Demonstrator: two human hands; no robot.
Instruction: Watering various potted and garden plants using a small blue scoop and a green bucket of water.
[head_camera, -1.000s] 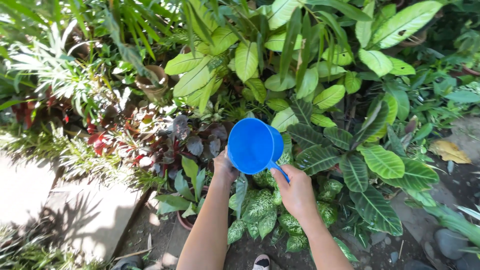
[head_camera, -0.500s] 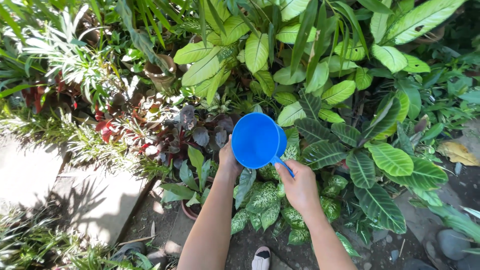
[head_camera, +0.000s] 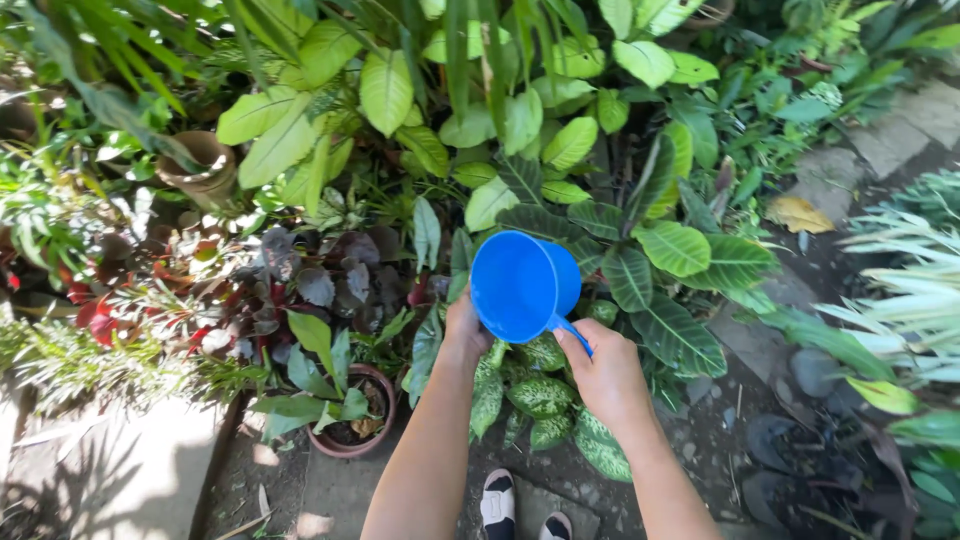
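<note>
A blue plastic water dipper (head_camera: 522, 285) with a short handle is held out over a bed of garden plants, its mouth tipped toward me. My right hand (head_camera: 605, 372) grips the handle at the dipper's lower right. My left hand (head_camera: 464, 328) touches the cup's lower left side and steadies it. Directly under the dipper grow spotted green leaves (head_camera: 530, 395), with dark purple-leaved plants (head_camera: 320, 280) to the left.
A brown clay pot (head_camera: 345, 410) with a small green plant sits at lower left, another clay pot (head_camera: 200, 165) further back. Broad striped leaves (head_camera: 680, 250) fill the right. Concrete slabs (head_camera: 120, 480) lie lower left; my sandalled feet (head_camera: 520, 510) stand on bare soil.
The view and both hands have shifted; the dipper stays held in the same two-handed grip, now tilted slightly more toward the purple plants on the left.
</note>
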